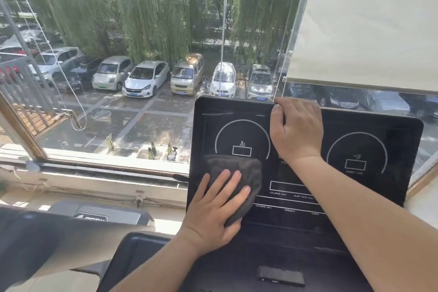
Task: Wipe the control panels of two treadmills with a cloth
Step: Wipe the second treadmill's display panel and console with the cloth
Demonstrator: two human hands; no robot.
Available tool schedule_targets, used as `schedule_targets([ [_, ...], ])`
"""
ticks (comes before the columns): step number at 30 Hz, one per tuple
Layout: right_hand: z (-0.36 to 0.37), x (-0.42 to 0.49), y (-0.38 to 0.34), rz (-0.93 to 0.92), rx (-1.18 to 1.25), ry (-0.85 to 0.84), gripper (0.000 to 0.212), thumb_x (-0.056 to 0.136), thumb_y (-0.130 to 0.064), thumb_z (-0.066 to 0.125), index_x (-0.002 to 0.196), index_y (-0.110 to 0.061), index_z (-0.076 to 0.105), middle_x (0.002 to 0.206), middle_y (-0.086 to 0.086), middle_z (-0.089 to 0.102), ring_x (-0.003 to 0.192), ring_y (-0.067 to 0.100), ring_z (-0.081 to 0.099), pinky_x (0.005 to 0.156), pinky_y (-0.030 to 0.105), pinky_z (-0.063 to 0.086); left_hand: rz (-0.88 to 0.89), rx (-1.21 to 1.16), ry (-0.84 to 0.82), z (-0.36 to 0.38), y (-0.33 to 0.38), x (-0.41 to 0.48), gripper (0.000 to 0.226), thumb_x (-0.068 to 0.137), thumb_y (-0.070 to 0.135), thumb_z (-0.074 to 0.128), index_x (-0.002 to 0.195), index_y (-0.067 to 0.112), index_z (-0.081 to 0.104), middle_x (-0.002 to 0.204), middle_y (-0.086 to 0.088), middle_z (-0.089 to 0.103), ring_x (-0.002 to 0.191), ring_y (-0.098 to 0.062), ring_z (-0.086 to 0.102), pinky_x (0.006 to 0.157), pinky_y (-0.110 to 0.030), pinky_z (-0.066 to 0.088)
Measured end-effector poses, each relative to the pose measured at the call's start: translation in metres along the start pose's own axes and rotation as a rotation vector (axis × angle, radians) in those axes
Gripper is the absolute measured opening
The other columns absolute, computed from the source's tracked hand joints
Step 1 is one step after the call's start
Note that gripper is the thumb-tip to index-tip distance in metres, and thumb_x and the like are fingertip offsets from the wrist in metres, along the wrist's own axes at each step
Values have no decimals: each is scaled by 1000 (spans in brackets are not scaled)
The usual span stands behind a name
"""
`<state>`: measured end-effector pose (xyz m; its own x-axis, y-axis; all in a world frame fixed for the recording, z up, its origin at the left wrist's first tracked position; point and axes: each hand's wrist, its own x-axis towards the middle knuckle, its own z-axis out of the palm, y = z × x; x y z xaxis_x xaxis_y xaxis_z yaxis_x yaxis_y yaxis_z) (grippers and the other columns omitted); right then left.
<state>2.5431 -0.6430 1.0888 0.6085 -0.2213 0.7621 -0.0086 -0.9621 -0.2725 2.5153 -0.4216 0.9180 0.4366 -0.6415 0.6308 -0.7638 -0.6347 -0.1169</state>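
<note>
Cloth (239,173) on black panel (369,125), window (118,54) behind

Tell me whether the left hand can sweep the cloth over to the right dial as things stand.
Probably not directly: the right forearm lies across the panel between the cloth and the right dial, while the right hand grips the top edge.
</note>
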Motion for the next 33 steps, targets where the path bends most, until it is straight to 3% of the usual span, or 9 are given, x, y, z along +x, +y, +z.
schedule_targets([
  [4,1,-1,-1,3,1,-6,44,103,-33,39,123,-15,74,121,5,75,118,28,60,116,40,30,315,92,-96,-36,-66,31,69,88,43,64,154,30,49,170,0,30,159,-22,23,127,-55,22],
  [10,1,-1,-1,-2,0,30,41,104,-32,40,121,-15,74,117,4,76,114,27,61,115,39,30,-356,-80,190,-39,-48,84,74,86,33,68,157,23,46,172,-7,26,161,-29,15,130,-56,7],
  [13,1,-1,0,1,-12,32,40,104,-31,40,120,-15,74,116,4,76,113,27,61,114,37,28,-475,-126,178,-11,-2,58,75,87,37,65,158,23,44,172,-9,23,161,-33,13,128,-62,8],
  [17,1,-1,-3,-3,-15,14,42,103,-32,39,120,-15,73,117,3,75,113,27,60,114,38,30,-73,-12,-82,8,25,-6,79,84,46,66,158,31,41,174,-2,19,162,-27,9,121,-65,25],
  [22,-3,-2,-2,-7,-21,-18,41,104,-31,39,124,-17,72,121,2,74,117,25,59,115,38,30,534,114,-252,-29,-57,27,73,90,46,58,159,32,38,174,2,20,162,-20,12,130,-50,6],
  [24,-2,-2,-3,-4,-23,-15,42,104,-32,38,124,-16,72,121,3,74,117,26,59,115,40,31,417,148,-159,-47,-83,56,73,89,45,61,158,30,41,173,1,23,161,-21,15,130,-52,10],
  [29,-1,-2,-3,10,-47,-36,44,104,-35,38,125,-14,70,123,4,73,120,27,58,118,46,31,-309,-69,148,-33,-37,74,76,86,36,69,157,24,46,172,-6,25,161,-30,14,129,-60,7],
  [31,-5,-1,0,-4,-60,-78,47,104,-38,37,129,-14,68,127,4,71,123,27,57,118,49,32,-307,-88,105,-19,-8,59,78,87,39,67,159,25,41,173,-6,21,162,-30,9,129,-59,3],
  [33,-14,1,6,-48,-61,-163,51,104,-41,34,137,-17,64,134,2,68,128,26,55,120,47,31,-54,-25,0,-11,0,38,78,86,44,67,158,27,42,173,-4,24,162,-27,10,128,-58,9],
])
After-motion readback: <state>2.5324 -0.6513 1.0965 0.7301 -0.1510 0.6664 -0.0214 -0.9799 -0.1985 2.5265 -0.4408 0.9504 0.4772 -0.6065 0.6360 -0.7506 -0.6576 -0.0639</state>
